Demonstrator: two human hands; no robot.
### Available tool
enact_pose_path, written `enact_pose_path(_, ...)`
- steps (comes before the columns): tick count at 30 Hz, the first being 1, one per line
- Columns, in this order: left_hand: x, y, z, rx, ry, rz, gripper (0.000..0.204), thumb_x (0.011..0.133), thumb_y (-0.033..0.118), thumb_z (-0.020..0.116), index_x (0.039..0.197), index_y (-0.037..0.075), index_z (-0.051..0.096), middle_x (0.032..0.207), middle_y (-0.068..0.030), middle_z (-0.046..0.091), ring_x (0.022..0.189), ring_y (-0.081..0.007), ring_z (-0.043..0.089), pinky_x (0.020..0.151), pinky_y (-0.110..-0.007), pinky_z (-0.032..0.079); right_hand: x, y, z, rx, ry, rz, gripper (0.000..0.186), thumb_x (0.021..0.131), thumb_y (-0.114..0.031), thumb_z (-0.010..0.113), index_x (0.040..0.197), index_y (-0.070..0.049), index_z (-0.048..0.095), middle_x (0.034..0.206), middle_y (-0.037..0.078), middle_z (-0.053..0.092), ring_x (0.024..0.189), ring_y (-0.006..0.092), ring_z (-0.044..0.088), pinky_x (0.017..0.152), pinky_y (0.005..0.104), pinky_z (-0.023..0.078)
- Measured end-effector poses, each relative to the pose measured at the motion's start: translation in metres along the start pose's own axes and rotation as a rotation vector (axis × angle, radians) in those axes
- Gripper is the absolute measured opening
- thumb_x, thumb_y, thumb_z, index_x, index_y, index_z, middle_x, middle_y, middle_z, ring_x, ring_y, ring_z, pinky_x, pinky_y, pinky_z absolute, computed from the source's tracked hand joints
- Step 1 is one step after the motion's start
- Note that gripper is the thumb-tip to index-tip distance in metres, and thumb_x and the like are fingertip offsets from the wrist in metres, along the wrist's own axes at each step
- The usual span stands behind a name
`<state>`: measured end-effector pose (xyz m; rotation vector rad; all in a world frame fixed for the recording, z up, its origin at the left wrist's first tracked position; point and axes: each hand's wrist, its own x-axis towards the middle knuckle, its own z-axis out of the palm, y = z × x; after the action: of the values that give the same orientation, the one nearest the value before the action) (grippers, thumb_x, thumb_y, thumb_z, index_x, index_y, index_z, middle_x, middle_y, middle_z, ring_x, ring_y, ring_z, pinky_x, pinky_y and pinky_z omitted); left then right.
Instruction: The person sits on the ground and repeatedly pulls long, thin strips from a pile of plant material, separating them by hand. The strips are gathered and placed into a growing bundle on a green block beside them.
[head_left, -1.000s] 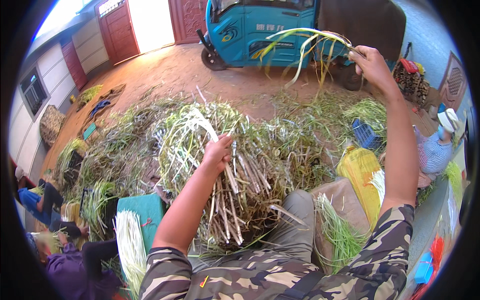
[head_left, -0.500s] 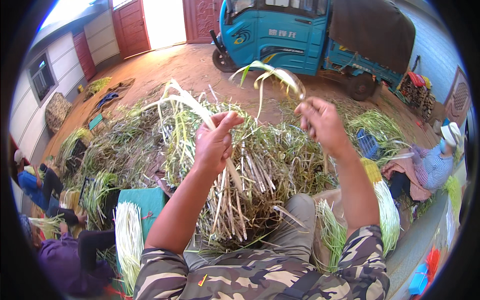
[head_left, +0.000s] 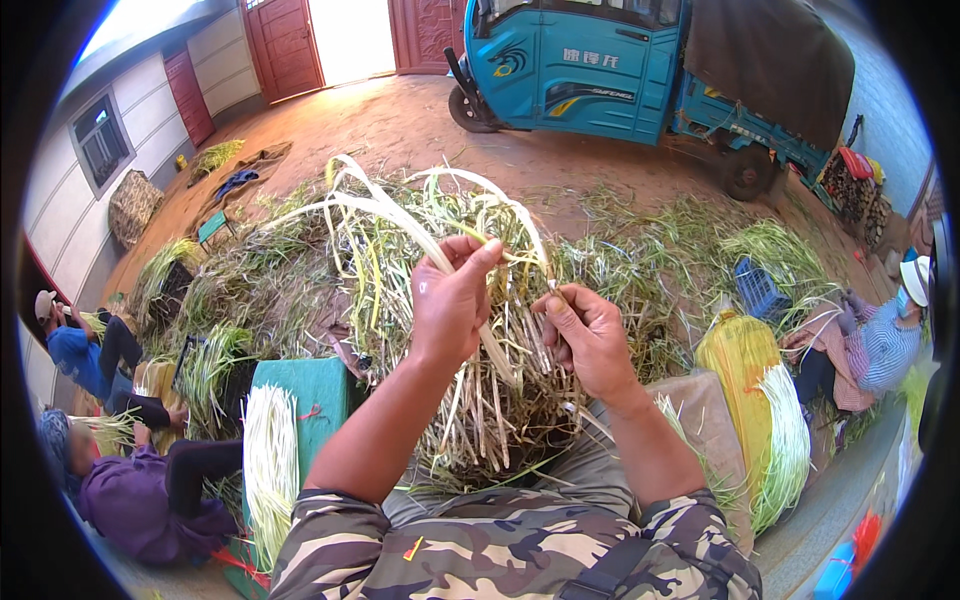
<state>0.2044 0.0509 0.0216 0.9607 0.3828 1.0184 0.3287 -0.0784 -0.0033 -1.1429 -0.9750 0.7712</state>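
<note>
My left hand [head_left: 452, 305] is closed around several long, pale leafy stalks [head_left: 400, 212], whose leaf ends droop to the upper left and whose lower ends show below the fist. Its thumb and forefinger also meet a yellowish strip of leaf. Close by on the right, my right hand [head_left: 588, 342] pinches the lower end of another leafy stalk [head_left: 528, 218], which arches up and back over my left hand. Under both hands lies a thick heap of dry-ended stalks [head_left: 480, 425] in front of my knees.
A green block [head_left: 328, 385] bears a bundle of peeled white stems [head_left: 270, 465]. To the right are a yellow sack [head_left: 740, 365], another pale bundle [head_left: 785, 450] and a blue crate [head_left: 760, 290]. People sit on both sides; a blue three-wheeled truck [head_left: 590, 75] stands beyond the leaf litter.
My right hand has come down and left, close to my left hand, bringing its stalk along. My left hand keeps its grip on the stalks. The view has shifted slightly.
</note>
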Motion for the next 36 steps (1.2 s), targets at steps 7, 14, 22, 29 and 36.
enact_pose_path(7, -0.053, -0.024, 0.009, -0.130, 0.004, -0.242, 0.008, 0.097, 0.013, 0.065, 0.098, 0.005, 0.063, 0.082, -0.0074, 0.069, 0.039, -0.0019, 0.037, 0.031, -0.019, 0.028, -0.003, 0.002, -0.001, 0.081, 0.057, -0.007, 0.023, 0.105, -0.028, 0.057, 0.102, -0.006, 0.065, 0.067, -0.003, 0.057, 0.048, 0.0007, 0.044, 0.042, 0.0158, 0.033)
enact_pose_path(14, -0.061, -0.004, -0.016, -0.197, 0.078, -0.185, 0.020, 0.101, 0.027, 0.063, 0.100, 0.007, 0.060, 0.082, -0.0035, 0.064, 0.041, -0.0013, 0.036, 0.032, -0.019, 0.026, -0.009, 0.004, -0.002, 0.005, 0.054, -0.121, 0.023, 0.104, -0.027, 0.059, 0.103, -0.006, 0.065, 0.067, -0.003, 0.058, 0.049, 0.0003, 0.043, 0.043, 0.0160, 0.031)
enact_pose_path(22, -0.053, 0.042, -0.024, -0.157, 0.031, 0.084, 0.019, 0.098, 0.013, 0.064, 0.113, 0.001, 0.065, 0.091, -0.0121, 0.073, 0.039, -0.0005, 0.034, 0.030, -0.018, 0.026, -0.019, 0.005, 0.009, -0.130, 0.041, -0.161, 0.021, 0.102, -0.024, 0.062, 0.103, -0.005, 0.068, 0.069, -0.003, 0.060, 0.053, 0.0001, 0.044, 0.047, 0.0171, 0.032)
enact_pose_path(29, -0.048, 0.029, -0.008, 0.014, -0.061, -0.111, 0.027, 0.090, 0.008, 0.076, 0.112, -0.003, 0.065, 0.088, -0.0093, 0.074, 0.044, -0.0009, 0.048, 0.034, -0.018, 0.028, -0.030, 0.008, 0.022, -0.167, -0.054, -0.161, 0.016, 0.101, -0.019, 0.063, 0.103, -0.004, 0.068, 0.072, -0.003, 0.060, 0.061, 0.0015, 0.048, 0.054, 0.0191, 0.036)
enact_pose_path(36, -0.053, 0.022, -0.013, 0.142, -0.041, -0.057, 0.024, 0.087, 0.000, 0.076, 0.109, -0.001, 0.064, 0.086, -0.0083, 0.073, 0.045, -0.0014, 0.049, 0.034, -0.017, 0.030, -0.031, 0.005, 0.022, -0.347, -0.119, -0.182, 0.020, 0.098, -0.020, 0.068, 0.106, -0.001, 0.067, 0.080, -0.001, 0.063, 0.069, 0.0055, 0.054, 0.062, 0.0223, 0.043)
